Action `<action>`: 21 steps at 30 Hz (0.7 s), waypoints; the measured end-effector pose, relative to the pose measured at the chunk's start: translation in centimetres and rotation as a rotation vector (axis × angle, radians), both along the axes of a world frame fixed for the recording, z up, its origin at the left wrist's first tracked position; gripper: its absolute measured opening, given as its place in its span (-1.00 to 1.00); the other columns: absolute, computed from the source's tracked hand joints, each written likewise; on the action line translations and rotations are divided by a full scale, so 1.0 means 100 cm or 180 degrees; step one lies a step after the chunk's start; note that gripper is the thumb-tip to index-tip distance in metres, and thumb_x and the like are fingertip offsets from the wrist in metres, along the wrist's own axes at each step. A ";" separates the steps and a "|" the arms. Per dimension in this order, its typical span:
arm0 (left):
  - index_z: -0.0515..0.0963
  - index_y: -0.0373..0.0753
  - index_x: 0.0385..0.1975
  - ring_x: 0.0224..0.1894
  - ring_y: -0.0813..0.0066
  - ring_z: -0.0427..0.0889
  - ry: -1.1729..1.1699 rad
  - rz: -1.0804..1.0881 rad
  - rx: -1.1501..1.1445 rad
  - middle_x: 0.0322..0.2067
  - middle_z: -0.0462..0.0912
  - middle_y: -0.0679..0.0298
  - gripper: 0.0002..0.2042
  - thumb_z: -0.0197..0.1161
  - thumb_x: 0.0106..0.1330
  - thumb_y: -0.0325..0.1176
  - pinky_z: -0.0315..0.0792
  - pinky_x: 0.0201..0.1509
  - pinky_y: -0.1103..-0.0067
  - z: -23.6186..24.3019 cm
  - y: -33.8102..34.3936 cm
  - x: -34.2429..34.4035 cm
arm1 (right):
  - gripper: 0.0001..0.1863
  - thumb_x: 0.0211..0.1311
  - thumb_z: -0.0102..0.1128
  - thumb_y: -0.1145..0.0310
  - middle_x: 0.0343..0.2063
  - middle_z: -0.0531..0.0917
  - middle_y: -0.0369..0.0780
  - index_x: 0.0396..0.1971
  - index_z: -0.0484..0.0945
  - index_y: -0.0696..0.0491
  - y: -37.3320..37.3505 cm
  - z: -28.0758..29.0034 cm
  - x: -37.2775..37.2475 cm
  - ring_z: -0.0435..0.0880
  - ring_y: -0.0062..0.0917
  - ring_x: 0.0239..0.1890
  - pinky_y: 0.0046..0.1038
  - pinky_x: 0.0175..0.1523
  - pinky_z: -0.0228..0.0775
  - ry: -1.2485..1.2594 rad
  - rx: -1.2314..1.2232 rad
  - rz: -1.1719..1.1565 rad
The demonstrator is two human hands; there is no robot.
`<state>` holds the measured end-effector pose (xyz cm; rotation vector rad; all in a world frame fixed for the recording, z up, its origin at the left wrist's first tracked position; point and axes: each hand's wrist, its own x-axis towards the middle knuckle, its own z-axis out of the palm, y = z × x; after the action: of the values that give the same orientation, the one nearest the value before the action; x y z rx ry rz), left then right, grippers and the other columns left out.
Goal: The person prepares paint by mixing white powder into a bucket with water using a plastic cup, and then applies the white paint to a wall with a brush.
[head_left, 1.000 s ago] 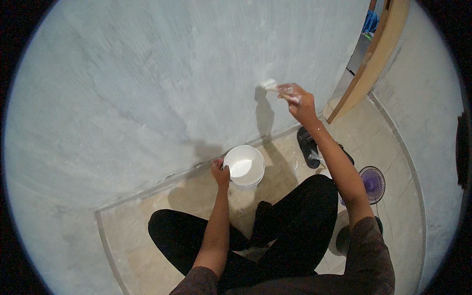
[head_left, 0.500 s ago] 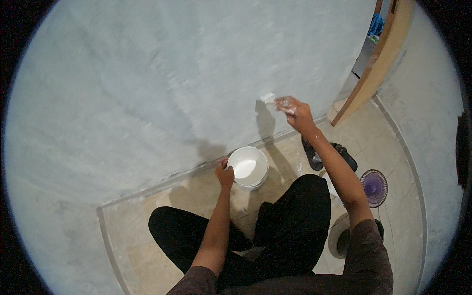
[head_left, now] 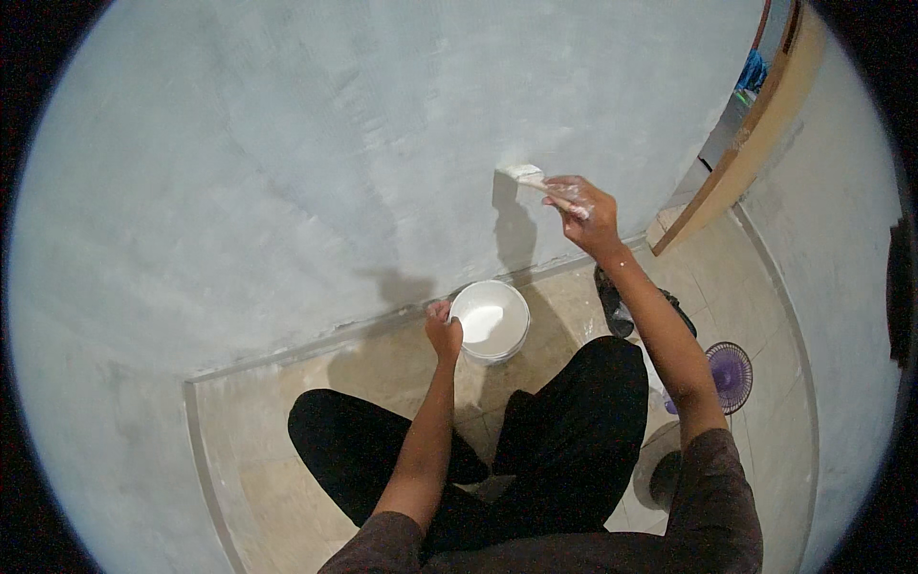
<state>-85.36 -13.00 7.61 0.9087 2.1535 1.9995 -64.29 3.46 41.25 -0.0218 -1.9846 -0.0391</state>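
My right hand (head_left: 590, 212), smeared with white, is closed around the handle of a paintbrush (head_left: 525, 174), whose white-coated head is at the pale, patchy wall (head_left: 316, 143) and casts a shadow on it. Below, near the foot of the wall, a white bucket (head_left: 492, 335) with white liquid in it stands on the tiled floor (head_left: 316, 364). My left hand (head_left: 443, 330) grips the left side of its rim. My legs, in black trousers, are folded just in front of the bucket.
Dark slippers (head_left: 612, 308) lie right of the bucket, partly behind my right forearm. A small purple fan (head_left: 729, 378) and a dark container (head_left: 660, 478) are further right. A doorway with a wooden frame (head_left: 719, 180) is at upper right, blue cloth (head_left: 753, 71) beyond it. Another wall (head_left: 841, 411) curves along the right.
My right hand and brush dipped lower on the wall half a second ago and are now slightly higher again. My left hand still holds the bucket. The view has shifted slightly.
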 end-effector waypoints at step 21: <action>0.55 -0.40 -0.08 -0.01 0.23 0.65 -0.0105 -0.0273 -0.0470 -0.10 0.66 0.01 -0.54 0.08 -0.10 -0.63 0.49 0.11 0.42 0.016 -0.012 -0.024 | -0.67 -0.01 0.19 0.54 -0.08 0.60 -0.23 -0.17 0.56 -0.01 -0.067 -0.053 -0.066 0.69 -0.29 -0.28 -0.35 -0.28 0.60 -0.0986 -0.0458 0.0194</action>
<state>-87.77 -14.22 9.24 0.9226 2.1712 1.7775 -70.93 -3.20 35.93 -0.0510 -2.2932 0.1482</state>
